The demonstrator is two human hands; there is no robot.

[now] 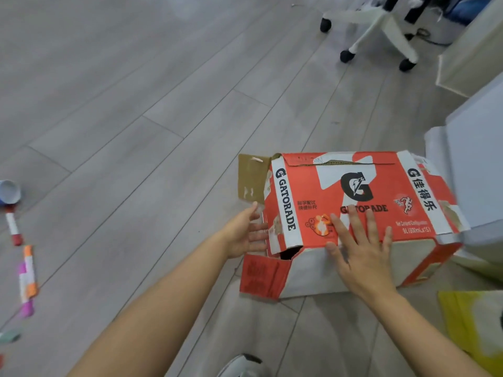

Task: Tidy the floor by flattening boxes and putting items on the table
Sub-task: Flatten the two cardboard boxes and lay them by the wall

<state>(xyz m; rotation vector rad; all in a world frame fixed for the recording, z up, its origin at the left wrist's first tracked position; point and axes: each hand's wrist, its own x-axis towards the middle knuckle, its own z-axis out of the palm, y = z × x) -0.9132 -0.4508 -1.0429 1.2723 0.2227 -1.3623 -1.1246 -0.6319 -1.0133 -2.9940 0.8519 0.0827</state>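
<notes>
An orange and white Gatorade cardboard box (381, 186) lies on the grey wood floor (122, 104), partly collapsed, with its end flaps loose. My right hand (359, 240) rests flat on the box's top panel near its front edge, fingers spread. At the box's left end my left hand (245, 232) has its fingers reaching into the open flaps. Whether those fingers grip a flap is hidden.
Several markers lie on the floor at the left: a red one (12, 227), an orange one (28, 270) and a pink one (25, 308), beside a small cup (9, 191). A white office chair base (381, 31) stands at the back right. White furniture (479, 164) borders the box. A yellow bag (473, 322) lies at the right.
</notes>
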